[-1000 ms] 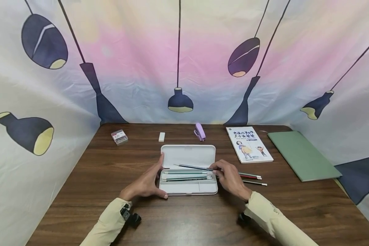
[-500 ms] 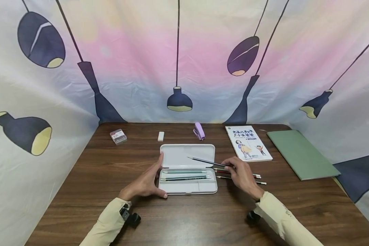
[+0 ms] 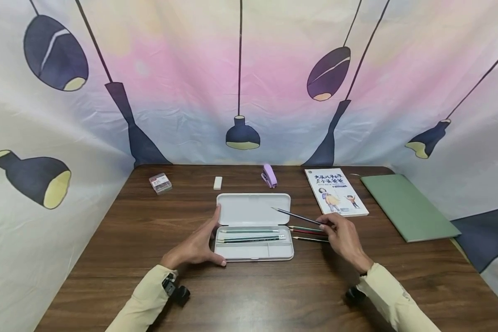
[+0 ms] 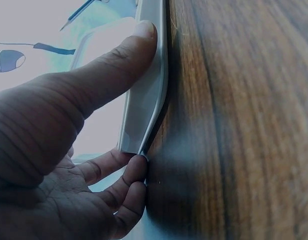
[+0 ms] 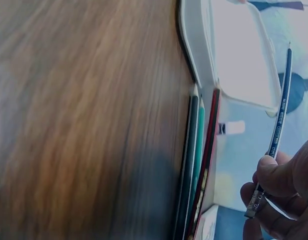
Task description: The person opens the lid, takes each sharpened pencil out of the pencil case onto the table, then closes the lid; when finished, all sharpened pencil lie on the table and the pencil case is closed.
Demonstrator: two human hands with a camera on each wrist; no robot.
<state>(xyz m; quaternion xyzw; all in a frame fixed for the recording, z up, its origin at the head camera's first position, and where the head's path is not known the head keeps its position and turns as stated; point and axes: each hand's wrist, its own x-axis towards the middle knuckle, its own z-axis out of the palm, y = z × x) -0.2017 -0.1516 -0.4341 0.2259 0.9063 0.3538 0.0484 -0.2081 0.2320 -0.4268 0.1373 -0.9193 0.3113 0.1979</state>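
Note:
A white pencil case point(image 3: 241, 251) lies unfolded in the middle of the table, with several green pencils point(image 3: 252, 239) in its rear compartment. My left hand point(image 3: 194, 244) grips the case's left end, thumb on the front edge and fingers point(image 4: 126, 172) around the corner. To the right of the case, my right hand point(image 3: 345, 237) pinches a dark pencil point(image 3: 295, 215) near its eraser end. This pencil slants above the table, its sharp tip pointing left in front of the lid point(image 3: 249, 207). Below it lie loose pencils: a red one point(image 5: 209, 145), a green one point(image 5: 199, 135) and a black one point(image 3: 309, 239).
Along the back stand a small clear box point(image 3: 160, 183), a white eraser point(image 3: 217, 183) and a purple stapler point(image 3: 269, 176). A picture book point(image 3: 336, 192) and a green folder point(image 3: 410, 210) lie on the right. Behind the wooden table point(image 3: 249, 295) hangs a printed cloth point(image 3: 182, 92).
My right hand has moved right, drawing the dark pencil away from over the case to above the loose pencils. My left hand stays at the case's left end.

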